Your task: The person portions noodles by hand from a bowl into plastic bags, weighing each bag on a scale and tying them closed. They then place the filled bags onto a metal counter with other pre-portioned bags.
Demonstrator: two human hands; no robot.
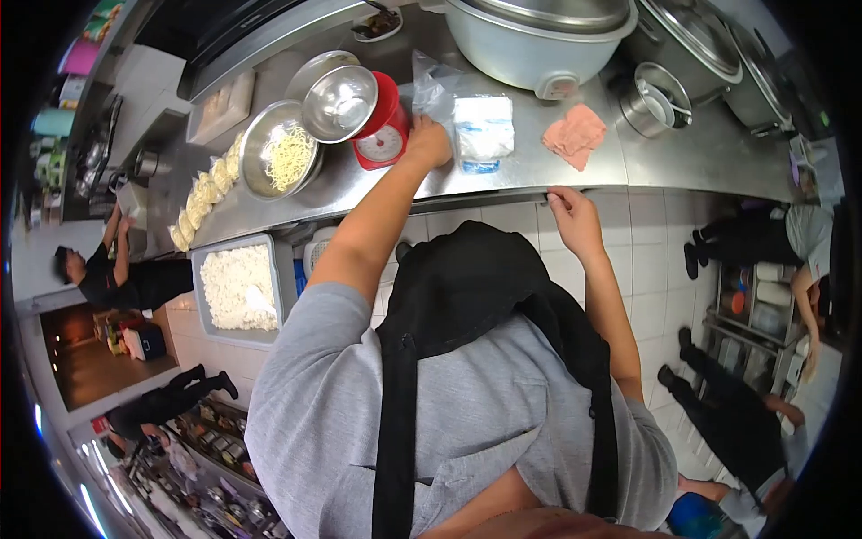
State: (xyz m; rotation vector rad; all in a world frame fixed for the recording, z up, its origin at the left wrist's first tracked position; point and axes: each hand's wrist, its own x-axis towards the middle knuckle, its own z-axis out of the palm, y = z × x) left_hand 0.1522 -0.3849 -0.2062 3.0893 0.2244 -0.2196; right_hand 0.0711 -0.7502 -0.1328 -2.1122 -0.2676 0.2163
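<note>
My left hand [429,142] is on the steel counter beside a red scale [382,126], its fingers closed at the lower end of a clear plastic bag [435,83]. A steel bowl [341,103] rests on the scale. Right of this hand lies a stack of white plastic bags [484,128]. My right hand [576,220] is at the counter's front edge, thumb and fingers pinched; what they hold, if anything, is too small to tell. Beyond it lies a crumpled pink cloth [575,136].
A bowl of noodles [289,151] and bagged noodle portions [205,193] are at left, above a tub of white rice-like food [239,287]. A large cooker [539,49] and a steel pot [655,99] stand at the back. Other people [117,269] are on both sides.
</note>
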